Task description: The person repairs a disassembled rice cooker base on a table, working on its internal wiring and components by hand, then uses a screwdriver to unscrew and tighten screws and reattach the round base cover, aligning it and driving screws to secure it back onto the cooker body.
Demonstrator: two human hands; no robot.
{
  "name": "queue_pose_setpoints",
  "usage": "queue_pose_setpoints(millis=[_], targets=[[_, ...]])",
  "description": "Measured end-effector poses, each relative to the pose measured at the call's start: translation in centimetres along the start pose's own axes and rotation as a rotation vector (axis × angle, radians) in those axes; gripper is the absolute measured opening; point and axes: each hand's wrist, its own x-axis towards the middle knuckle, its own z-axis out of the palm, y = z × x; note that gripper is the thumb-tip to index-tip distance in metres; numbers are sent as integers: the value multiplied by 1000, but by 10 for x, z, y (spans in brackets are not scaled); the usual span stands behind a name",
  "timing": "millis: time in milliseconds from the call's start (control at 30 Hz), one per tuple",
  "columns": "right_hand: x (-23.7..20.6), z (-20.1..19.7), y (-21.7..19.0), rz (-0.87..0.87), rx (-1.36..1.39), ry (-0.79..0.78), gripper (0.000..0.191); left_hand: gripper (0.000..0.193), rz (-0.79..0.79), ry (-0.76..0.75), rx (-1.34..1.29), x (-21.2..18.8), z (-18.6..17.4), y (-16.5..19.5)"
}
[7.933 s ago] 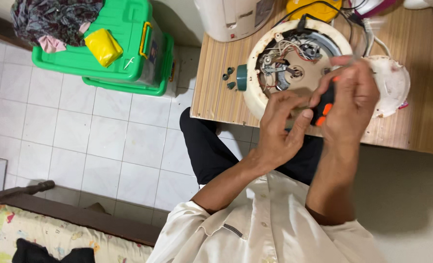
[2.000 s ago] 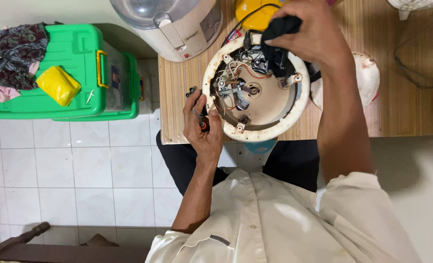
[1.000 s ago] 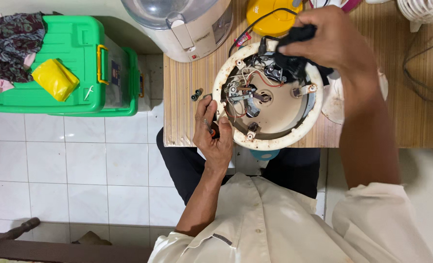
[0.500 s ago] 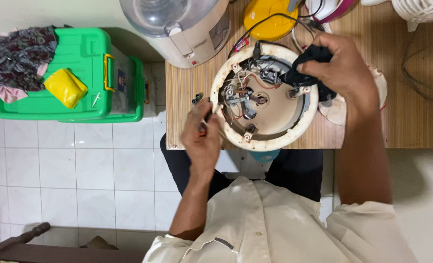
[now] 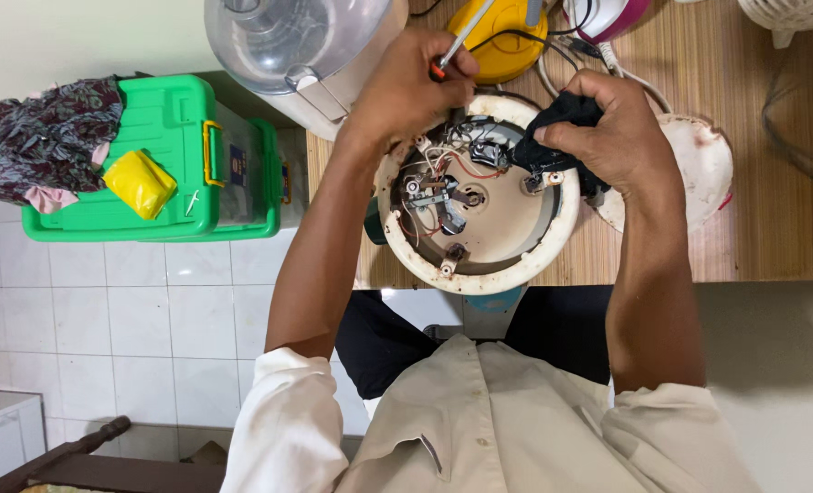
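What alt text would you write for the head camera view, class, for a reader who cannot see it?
Seen from above, a person's left hand holds a screwdriver over an upturned round appliance base with bare wiring, while the right hand presses a black cloth inside its rim. The base rests on a wooden table; a green plastic box sits to the left.

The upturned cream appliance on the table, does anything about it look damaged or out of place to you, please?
Yes: the cream appliance lies open with wires loose, and brown rust-like spots mark its rim. It overhangs the wooden table edge.
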Motion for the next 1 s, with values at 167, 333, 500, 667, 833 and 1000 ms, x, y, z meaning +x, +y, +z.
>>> queue_pose_setpoints(millis=[167,333,500,667,833,1000], targets=[[4,-3,8,-33,59,-29,18,25,-3,-95,-306,10,-7,-11],[4,-3,9,-18,16,-7,19,25,-173,-148,-452,16,-13,-8],[4,-1,5,-43,92,-12,17,23,-198,-129,-417,22,-14,-9],[-2,5,1,-20,61,71,16,26,-191,-73,-328,19,-12,-13],[-10,9,3,-53,43,89,17,28,-62,-57,-232,6,-12,-10],[-16,12,4,-72,86,112,17,32,58,-173,-223,-8,-17,-8]])
